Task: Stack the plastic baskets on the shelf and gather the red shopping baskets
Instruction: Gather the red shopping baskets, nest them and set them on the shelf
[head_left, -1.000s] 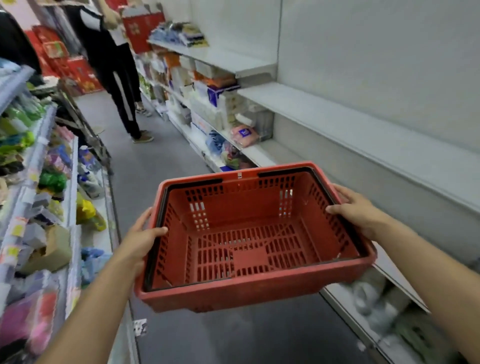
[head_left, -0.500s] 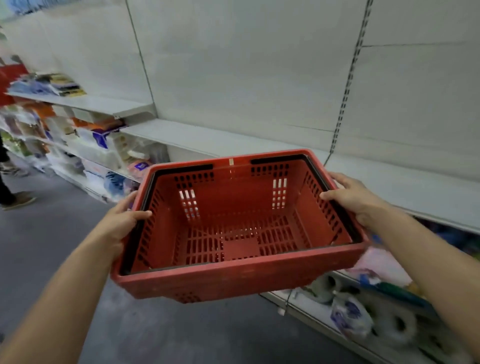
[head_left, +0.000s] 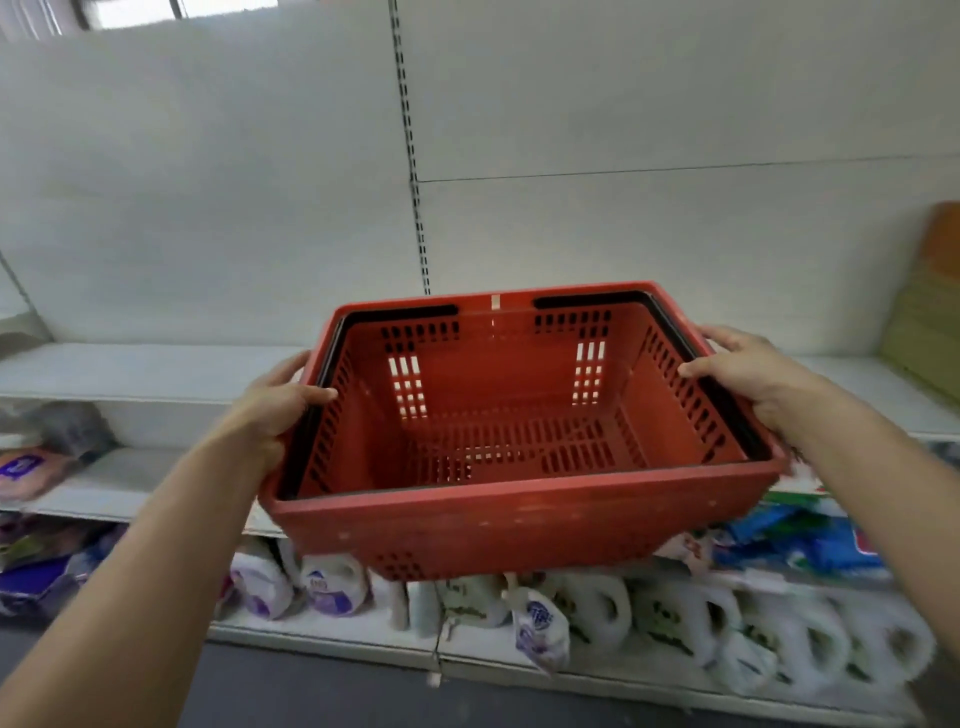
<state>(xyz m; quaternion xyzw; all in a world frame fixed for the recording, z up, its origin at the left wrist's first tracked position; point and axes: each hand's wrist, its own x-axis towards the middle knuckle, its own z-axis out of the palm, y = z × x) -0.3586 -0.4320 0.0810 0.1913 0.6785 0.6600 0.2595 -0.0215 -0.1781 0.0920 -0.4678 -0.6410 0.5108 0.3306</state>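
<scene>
One red basket (head_left: 519, 431) is held up in the air between two hands, in front of a white shelf (head_left: 156, 371). The left hand (head_left: 272, 410) grasps the basket's left rim, thumb hooked over the top edge and the fingers wrapped underneath. The right hand (head_left: 748, 371) grasps the right rim the same way, thumb lying on the black handle (head_left: 722, 395) that is folded down along that side. A second black handle (head_left: 311, 431) lies folded along the rim by the left hand. The basket holds nothing; its slotted floor and walls show clear through.

Beyond the hands, the white shelf at basket height is bare along most of its length. To the right of the right hand, something green and orange (head_left: 930, 306) leans at the far end of that shelf; it is too blurred to tell what it is. Below the hands, the bottom shelf carries a row of white jugs (head_left: 670, 618) and soft white packs (head_left: 332, 582), too smeared to count. Below the right forearm lie blue and green packets (head_left: 800, 535). Left of the left forearm sit purple wrapped packs (head_left: 31, 467).
</scene>
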